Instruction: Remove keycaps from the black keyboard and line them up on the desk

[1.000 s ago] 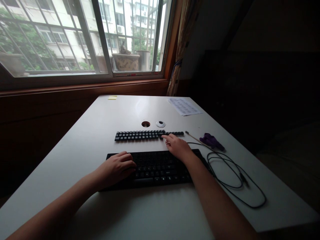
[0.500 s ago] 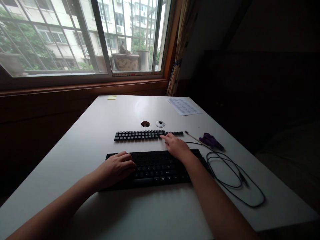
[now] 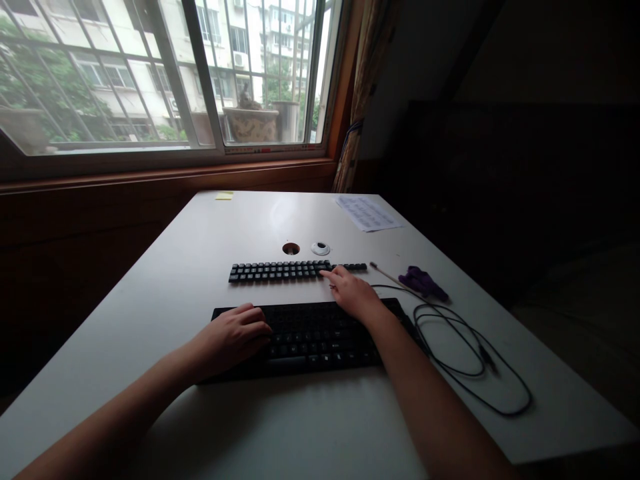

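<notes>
A black keyboard lies on the white table, its upper rows showing no keycaps that I can make out. My left hand rests on its left side, fingers bent together; whatever they may hold is hidden. Beyond the keyboard, several loose black keycaps stand in rows. My right hand reaches over the keyboard to the right part of these rows, its index fingertip at a keycap and the other fingers curled. Whether it grips that keycap is too small to tell.
A black cable coils at the right, near a purple cloth and a thin brush. Farther back are a round white cover, a table hole, printed paper and a yellow note.
</notes>
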Tool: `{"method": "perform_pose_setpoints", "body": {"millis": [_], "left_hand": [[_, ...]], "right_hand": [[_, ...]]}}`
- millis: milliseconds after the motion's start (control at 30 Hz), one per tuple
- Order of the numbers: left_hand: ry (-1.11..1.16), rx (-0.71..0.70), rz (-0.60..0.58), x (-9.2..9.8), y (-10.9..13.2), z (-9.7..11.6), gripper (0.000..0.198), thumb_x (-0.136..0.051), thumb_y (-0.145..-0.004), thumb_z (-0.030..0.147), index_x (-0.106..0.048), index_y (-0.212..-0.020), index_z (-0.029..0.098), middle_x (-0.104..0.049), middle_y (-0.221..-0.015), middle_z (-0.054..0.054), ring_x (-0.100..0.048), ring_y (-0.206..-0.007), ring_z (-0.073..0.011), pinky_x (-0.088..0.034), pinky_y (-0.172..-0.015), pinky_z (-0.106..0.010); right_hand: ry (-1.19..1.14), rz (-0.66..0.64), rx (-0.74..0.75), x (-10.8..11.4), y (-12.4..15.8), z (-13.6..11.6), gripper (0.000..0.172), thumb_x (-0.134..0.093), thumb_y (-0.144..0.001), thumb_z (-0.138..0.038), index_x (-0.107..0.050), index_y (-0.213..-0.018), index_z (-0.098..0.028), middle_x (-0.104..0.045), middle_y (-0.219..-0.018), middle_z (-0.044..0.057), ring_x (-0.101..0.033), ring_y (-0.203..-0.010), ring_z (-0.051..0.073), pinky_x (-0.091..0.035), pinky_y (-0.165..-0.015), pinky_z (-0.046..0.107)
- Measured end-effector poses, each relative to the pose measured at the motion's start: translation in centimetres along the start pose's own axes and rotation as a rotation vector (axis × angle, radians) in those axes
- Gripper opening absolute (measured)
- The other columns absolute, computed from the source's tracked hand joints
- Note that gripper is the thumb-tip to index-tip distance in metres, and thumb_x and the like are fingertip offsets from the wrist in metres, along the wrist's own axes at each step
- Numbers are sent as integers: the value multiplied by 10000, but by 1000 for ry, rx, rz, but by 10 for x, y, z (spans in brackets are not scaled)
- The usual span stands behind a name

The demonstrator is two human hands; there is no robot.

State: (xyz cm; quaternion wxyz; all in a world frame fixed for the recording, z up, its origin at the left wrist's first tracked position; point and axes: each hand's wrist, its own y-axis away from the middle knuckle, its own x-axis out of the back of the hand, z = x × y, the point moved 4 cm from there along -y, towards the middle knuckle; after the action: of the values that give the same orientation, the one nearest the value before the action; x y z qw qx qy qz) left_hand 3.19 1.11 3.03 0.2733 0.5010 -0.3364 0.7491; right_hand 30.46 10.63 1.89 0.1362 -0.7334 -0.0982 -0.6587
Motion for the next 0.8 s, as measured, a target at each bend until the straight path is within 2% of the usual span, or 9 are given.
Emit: {"method": "perform_pose_setpoints", "body": {"millis": [533, 800], "left_hand": [[-12, -3, -2, 0, -1, 0, 190, -491, -1001, 288, -660, -1062, 230, -611, -969, -69, -547, -890, -208, -465, -758, -322], [3, 11, -24, 1, -1, 1, 184, -487, -1003, 286, -651, -1069, 232, -611, -980, -67, -539, -906, -212, -462, -775, -326]], "right_hand": [[28, 2, 1, -5, -1, 3, 505, -467, -940, -255, -453, -1434, -355, -539, -1316, 56, -645, -921, 205, -456, -738, 303], [28, 41, 27, -4, -1, 3, 510, -479, -925, -244, -469, -1424, -349, -564, -1284, 44, -652, -885, 207, -450, -682, 299]]}}
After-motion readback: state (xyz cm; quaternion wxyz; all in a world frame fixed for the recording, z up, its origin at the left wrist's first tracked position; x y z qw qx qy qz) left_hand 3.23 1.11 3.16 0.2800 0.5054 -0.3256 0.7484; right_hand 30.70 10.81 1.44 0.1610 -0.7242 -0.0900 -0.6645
